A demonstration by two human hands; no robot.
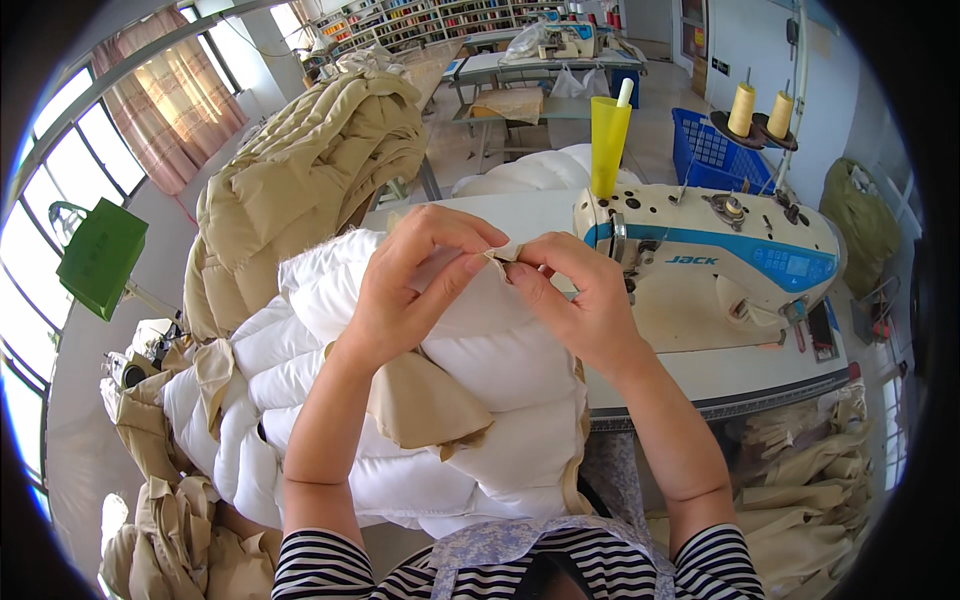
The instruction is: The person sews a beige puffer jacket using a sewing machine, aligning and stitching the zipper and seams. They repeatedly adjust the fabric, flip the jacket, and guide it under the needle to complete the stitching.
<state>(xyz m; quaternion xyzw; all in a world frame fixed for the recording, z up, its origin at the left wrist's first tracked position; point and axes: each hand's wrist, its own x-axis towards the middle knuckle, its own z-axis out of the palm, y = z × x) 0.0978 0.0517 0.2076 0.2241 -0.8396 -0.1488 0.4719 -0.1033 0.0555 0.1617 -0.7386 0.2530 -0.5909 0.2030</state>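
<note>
My left hand (420,280) and my right hand (575,295) are raised close together over the quilted garment. Both pinch a small edge of beige fabric (500,255) between thumb and fingers. Under my arms lies a white padded garment (490,365) with stitched channels, spread over my lap and the table edge. A loose beige fabric flap (425,400) hangs across its middle, and beige trim runs down its right edge. To the right of my right hand stands a white and blue sewing machine (700,260).
Tan padded garments (310,170) are heaped at the far left. A yellow cup (607,150) stands on the machine, with thread cones (741,110) and a blue basket (715,150) behind. Beige pieces (810,480) are piled at lower right. A green lamp shade (103,258) is at left.
</note>
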